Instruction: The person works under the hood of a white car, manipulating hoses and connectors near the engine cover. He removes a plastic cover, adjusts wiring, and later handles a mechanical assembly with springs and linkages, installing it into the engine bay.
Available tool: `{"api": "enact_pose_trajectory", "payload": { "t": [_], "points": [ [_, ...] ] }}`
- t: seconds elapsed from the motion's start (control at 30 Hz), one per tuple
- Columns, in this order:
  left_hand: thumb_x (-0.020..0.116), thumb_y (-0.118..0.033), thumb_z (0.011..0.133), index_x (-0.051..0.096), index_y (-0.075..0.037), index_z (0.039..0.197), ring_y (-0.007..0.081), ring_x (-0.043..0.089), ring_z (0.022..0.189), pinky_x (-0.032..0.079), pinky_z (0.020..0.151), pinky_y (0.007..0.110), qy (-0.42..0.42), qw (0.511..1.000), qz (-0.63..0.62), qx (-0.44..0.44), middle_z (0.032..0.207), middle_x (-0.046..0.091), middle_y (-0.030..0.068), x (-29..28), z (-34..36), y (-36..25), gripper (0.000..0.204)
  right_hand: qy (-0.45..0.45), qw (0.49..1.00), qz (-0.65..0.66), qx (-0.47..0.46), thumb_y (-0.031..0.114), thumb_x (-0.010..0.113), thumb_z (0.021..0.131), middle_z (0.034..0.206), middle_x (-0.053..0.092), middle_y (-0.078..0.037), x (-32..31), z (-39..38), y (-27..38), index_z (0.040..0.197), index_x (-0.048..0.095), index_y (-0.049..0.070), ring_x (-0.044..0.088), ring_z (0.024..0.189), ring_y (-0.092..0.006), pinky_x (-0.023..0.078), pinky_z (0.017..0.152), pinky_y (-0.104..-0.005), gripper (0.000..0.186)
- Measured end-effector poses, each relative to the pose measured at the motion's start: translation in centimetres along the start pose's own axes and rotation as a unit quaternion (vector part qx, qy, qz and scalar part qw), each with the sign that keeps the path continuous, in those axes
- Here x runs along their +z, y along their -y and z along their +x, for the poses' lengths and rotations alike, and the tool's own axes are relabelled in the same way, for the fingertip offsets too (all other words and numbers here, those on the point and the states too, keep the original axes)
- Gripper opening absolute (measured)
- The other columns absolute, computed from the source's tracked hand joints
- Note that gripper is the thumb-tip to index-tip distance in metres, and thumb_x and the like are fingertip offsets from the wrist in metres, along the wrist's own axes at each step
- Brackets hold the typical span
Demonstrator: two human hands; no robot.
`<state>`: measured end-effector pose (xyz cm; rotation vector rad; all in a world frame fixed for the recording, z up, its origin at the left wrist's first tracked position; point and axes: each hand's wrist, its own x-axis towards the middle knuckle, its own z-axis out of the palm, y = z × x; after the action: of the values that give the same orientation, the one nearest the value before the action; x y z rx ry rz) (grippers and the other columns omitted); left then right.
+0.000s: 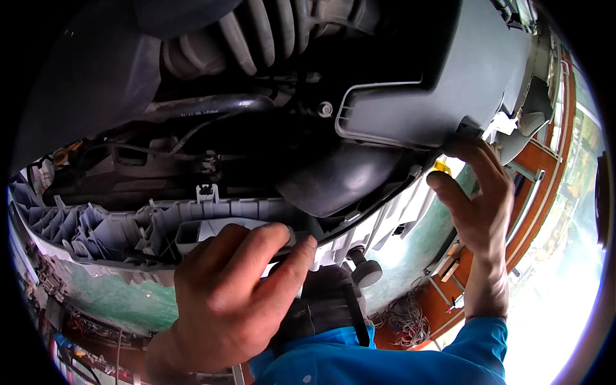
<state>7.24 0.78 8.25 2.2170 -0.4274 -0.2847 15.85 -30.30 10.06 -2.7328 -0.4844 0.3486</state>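
I stand over a car's engine bay. My left hand point(234, 289) is closed at the grey plastic front panel point(115, 234), fingers curled at its edge beside a pale duct opening point(212, 230). The thumb and index tips come close together there; the other fingertips are hidden. On the right, my right hand point(478, 199) reaches up to the lower corner of a large grey plastic cover point(410, 114). Its bent fingers hook at that corner with their tips in shadow, while the thumb points toward a small yellow part point(443, 167).
Below the cover curves a smooth black duct point(346, 176). Ribbed pipes point(256, 32) and a black hose point(199, 106) fill the far side. A round grey stopper point(367, 272) sticks out of the panel's front. Tangled cables point(404, 321) lie on the floor beyond.
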Motion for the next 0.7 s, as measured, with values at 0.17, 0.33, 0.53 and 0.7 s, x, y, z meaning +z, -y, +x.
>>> {"api": "enact_pose_trajectory", "payload": {
  "t": [0.17, 0.33, 0.53, 0.7],
  "points": [
    [0.077, -0.001, 0.076, 0.081, -0.002, 0.106, 0.0218, 0.063, 0.071, 0.052, 0.055, 0.033, 0.020, 1.000, 0.021, 0.012, 0.098, 0.066, 0.0091, -1.0, -0.7, 0.1, 0.030, 0.026, 0.981, 0.030, -0.189, 0.015, 0.087, 0.079, 0.107, 0.076, -0.012, 0.6, -0.7, 2.4, 0.105, 0.078, 0.002, 0.073, 0.085, -0.0196, 0.062, 0.067, -0.0320, 0.030],
    [0.079, 0.004, 0.074, 0.082, -0.002, 0.100, 0.0239, 0.066, 0.077, 0.052, 0.060, 0.034, 0.025, 0.998, -0.006, -0.062, 0.091, 0.066, 0.0103, -2.4, -0.8, 0.1, 0.027, 0.036, 0.973, 0.050, -0.222, 0.008, 0.091, 0.066, 0.101, 0.074, -0.010, 2.3, 0.4, 3.7, 0.091, 0.081, 0.003, 0.072, 0.088, -0.0233, 0.063, 0.072, -0.0353, 0.028],
    [0.076, 0.005, 0.069, 0.083, -0.002, 0.096, 0.0228, 0.062, 0.073, 0.048, 0.058, 0.036, 0.040, 0.997, -0.005, -0.060, 0.083, 0.064, 0.0088, -2.6, 0.2, 1.4, 0.029, 0.059, 0.982, 0.078, -0.160, 0.005, 0.090, 0.069, 0.088, 0.069, -0.008, 2.5, 0.7, 4.8, 0.084, 0.078, 0.004, 0.070, 0.079, -0.0233, 0.061, 0.067, -0.0362, 0.019],
    [0.073, 0.002, 0.072, 0.084, -0.003, 0.097, 0.0232, 0.061, 0.073, 0.049, 0.059, 0.037, 0.083, 0.996, 0.031, -0.014, 0.082, 0.064, 0.0074, -3.1, 1.0, 1.9, 0.027, 0.099, 0.987, 0.079, -0.100, 0.003, 0.089, 0.069, 0.085, 0.064, -0.007, 2.0, 1.0, 5.9, 0.080, 0.075, 0.004, 0.070, 0.080, -0.0248, 0.060, 0.065, -0.0370, 0.017]
  ]
}}
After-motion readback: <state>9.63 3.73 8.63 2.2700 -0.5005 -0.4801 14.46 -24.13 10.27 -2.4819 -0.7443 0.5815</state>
